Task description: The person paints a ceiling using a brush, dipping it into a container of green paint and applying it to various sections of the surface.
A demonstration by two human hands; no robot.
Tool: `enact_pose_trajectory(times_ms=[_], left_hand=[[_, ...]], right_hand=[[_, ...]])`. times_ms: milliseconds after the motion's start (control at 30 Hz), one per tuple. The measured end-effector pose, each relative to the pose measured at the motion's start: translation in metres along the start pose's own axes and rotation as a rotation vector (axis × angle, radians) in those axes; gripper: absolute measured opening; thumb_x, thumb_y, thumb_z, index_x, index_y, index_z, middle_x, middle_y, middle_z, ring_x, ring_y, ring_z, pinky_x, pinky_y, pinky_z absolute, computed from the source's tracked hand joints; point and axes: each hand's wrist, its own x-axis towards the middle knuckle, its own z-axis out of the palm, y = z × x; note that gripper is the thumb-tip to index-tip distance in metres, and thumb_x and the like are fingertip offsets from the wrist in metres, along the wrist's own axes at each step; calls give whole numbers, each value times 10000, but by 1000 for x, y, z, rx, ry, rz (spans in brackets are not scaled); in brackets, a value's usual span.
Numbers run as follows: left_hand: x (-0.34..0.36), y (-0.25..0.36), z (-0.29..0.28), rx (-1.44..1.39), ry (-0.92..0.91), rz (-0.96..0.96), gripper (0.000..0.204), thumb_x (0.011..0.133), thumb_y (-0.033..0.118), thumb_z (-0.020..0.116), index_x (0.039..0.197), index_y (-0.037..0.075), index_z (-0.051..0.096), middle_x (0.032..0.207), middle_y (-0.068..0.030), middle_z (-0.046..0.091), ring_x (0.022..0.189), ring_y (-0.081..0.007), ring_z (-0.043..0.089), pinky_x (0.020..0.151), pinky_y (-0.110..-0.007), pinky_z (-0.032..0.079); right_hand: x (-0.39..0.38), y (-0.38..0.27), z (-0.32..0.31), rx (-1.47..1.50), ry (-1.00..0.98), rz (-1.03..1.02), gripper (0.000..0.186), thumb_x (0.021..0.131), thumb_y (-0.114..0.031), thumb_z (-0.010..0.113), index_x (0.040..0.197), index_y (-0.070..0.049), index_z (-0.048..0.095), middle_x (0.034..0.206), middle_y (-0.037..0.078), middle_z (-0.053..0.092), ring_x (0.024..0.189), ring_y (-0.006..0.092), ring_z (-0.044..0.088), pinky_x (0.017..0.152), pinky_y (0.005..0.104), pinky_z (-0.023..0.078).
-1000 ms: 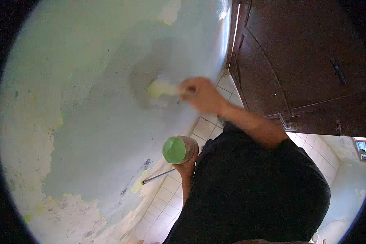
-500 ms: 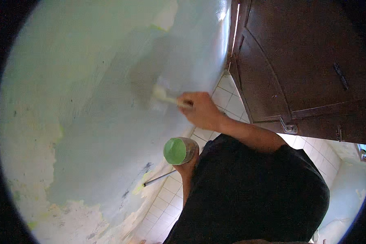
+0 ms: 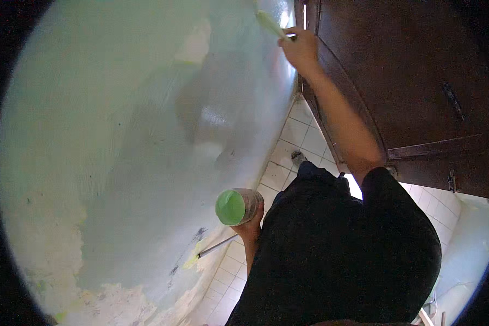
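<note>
High up near the door frame, my right hand [image 3: 301, 51] is closed round the handle of a paintbrush [image 3: 270, 24]. Its pale green bristles are at the wall [image 3: 130, 179]; whether they touch it I cannot tell. Lower down, my left hand [image 3: 250, 224] grips a round paint container [image 3: 248, 204] from its far side and below. Light green paint [image 3: 230, 208] shows through its mouth, which is tipped toward the wall. Pale green covers the upper left of the wall, with a greyer green stretch in the middle and whitish bare patches at the bottom.
A dark brown wooden door [image 3: 413, 81] stands close on the right, beside my raised arm. White tiles [image 3: 293, 132] cover the floor below. A thin metal rod [image 3: 217, 247] meets the wall's lower edge below the container. My foot [image 3: 298, 158] shows on the tiles.
My right hand has swung up and to the right with the paintbrush, from mid-wall to near the door frame. The paint container has stayed nearly in place.
</note>
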Motion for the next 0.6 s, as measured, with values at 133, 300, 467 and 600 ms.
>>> enact_pose_trajectory(times_ms=[133,300,467,600], left_hand=[[9,-8,4,48,20,100,838,652,235,990,1334,15,555,1252,-127,640,1136,-282,643,1025,-426,513],[19,17,24,-21,-23,102,853,660,219,986,1356,14,538,1270,-128,631,1157,-280,636,1040,-436,504],[28,34,33,94,-88,96,842,657,180,984,1355,14,546,1272,-134,645,1157,-280,641,1028,-427,519],[29,16,36,28,-43,94,805,661,194,983,1329,14,573,1245,-130,659,1154,-276,644,1019,-424,521]], right_hand=[[-73,-35,30,45,-200,-95,298,868,-132,752,1150,-33,749,939,196,747,834,267,721,805,389,564],[-116,-61,-25,203,-838,-101,253,891,-159,758,1100,-18,763,932,165,756,847,226,712,798,364,553],[5,-9,-13,96,-628,-218,315,839,-189,823,1115,-47,772,938,132,765,756,168,684,688,344,548],[88,14,-28,-73,-336,-58,383,752,-220,826,1104,-75,789,868,139,760,726,186,698,702,354,576]])
